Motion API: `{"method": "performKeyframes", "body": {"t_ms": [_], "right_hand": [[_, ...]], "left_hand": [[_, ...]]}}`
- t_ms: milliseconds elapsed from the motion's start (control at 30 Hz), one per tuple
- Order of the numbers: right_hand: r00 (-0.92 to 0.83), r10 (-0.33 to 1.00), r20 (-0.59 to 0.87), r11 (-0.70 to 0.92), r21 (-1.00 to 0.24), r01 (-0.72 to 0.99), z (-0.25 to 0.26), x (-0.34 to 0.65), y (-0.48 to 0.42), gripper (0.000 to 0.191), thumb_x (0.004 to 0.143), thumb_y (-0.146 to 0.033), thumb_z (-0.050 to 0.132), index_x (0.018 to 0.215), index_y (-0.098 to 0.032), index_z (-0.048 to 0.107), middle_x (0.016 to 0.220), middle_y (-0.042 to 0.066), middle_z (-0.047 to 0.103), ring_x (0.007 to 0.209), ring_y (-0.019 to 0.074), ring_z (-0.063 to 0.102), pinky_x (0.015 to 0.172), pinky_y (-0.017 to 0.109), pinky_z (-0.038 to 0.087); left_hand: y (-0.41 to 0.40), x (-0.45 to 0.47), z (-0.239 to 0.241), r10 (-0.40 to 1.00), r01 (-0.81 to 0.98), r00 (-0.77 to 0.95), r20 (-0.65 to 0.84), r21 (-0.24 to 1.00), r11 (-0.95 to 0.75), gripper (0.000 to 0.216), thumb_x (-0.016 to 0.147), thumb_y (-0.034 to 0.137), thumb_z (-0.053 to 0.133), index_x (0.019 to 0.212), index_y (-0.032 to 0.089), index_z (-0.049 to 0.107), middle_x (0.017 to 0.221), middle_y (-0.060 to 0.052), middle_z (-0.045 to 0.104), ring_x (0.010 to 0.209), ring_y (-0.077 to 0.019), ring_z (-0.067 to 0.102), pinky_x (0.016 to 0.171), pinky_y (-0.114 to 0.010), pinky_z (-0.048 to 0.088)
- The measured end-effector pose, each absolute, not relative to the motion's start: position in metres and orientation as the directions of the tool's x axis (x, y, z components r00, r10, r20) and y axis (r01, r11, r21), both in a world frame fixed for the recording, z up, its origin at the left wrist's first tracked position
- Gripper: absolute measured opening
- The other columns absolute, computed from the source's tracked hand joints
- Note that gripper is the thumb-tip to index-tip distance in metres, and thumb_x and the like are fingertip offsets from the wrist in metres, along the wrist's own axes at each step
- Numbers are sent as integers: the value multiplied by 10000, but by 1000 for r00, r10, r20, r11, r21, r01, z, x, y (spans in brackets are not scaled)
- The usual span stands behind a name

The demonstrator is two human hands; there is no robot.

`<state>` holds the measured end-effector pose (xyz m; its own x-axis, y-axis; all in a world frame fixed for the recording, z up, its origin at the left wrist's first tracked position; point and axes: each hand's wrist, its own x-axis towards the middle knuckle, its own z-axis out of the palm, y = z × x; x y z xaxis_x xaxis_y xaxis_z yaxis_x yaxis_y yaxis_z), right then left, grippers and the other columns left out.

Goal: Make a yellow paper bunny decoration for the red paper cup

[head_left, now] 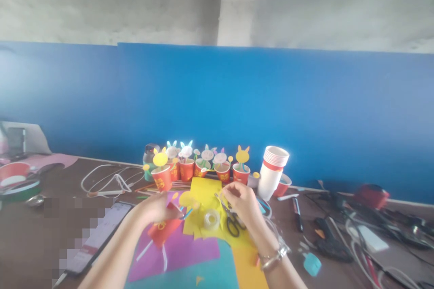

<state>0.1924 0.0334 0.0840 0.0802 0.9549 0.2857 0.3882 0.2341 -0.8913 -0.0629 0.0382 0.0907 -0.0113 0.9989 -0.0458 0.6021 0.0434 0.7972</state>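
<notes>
Holding a red paper cup (165, 230), tipped, in left hand (156, 208).

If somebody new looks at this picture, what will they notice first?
Probably the row of red paper cups with bunny and flower toppers, standing at the table's back edge before the blue wall. Nearer, the left hand holds a red cup over coloured paper sheets, beside the right hand and a tape roll.
</notes>
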Motion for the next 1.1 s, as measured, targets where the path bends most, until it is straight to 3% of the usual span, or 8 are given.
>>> {"method": "performKeyframes", "body": {"t_ms": [100,233,333,467,567,667,900,1100], "right_hand": [[98,962,254,213,-925,315,86,185,34,162,705,-314,588,640,-175,640,627,48,697,545,158,587,461,226,395],[184,957,223,192,-966,174,86,183,36,174,686,-330,620,646,-161,634,594,40,669,530,150,584,455,223,398],[217,957,190,174,-980,94,87,190,37,188,672,-342,653,673,-154,647,625,51,681,575,169,614,493,240,433],[253,947,196,196,-980,25,89,202,38,218,678,-365,674,715,-151,649,666,64,696,608,187,632,506,254,452],[302,927,222,221,-975,36,91,208,37,221,682,-373,681,727,-160,645,644,47,679,575,181,618,459,245,427],[266,935,235,228,-972,54,95,210,34,226,692,-387,684,716,-167,640,589,23,647,527,168,591,429,241,395],[198,944,265,257,-964,66,102,204,29,209,695,-367,700,697,-165,648,622,9,654,577,145,574,516,232,404],[196,942,274,263,-961,83,100,203,28,186,723,-345,679,715,-161,653,669,17,661,619,150,573,564,237,416]], "left_hand": [[39,-62,93,994,628,-11,-112,772,93,346,349,179,761,679,241,676,455,4,610,515,-270,590,508,-289,367],[39,-54,92,993,624,3,-117,776,90,617,382,144,721,996,209,692,563,-26,671,550,-278,617,514,-284,377],[36,-48,91,998,543,68,-6,839,-32,863,405,197,781,1245,203,586,896,-124,742,737,-311,673,587,-282,433],[23,-32,91,967,426,212,140,877,-220,1092,409,282,855,1410,238,418,1360,-174,541,1088,-358,602,729,-296,481],[13,-15,88,939,324,340,57,930,-174,1070,476,287,843,1435,252,371,1154,-164,674,740,-273,698,555,-274,478],[7,-2,85,893,306,447,-58,948,-92,1083,595,326,794,1494,241,196,868,-89,734,500,-198,632,439,-249,416],[5,9,89,871,378,489,-43,911,-167,1140,562,332,826,1484,229,164,1005,-55,712,843,-248,668,718,-300,500],[5,12,90,880,387,470,-62,911,-143,1126,547,338,833,1465,232,190,1061,-46,701,907,-260,654,753,-310,503]]}}
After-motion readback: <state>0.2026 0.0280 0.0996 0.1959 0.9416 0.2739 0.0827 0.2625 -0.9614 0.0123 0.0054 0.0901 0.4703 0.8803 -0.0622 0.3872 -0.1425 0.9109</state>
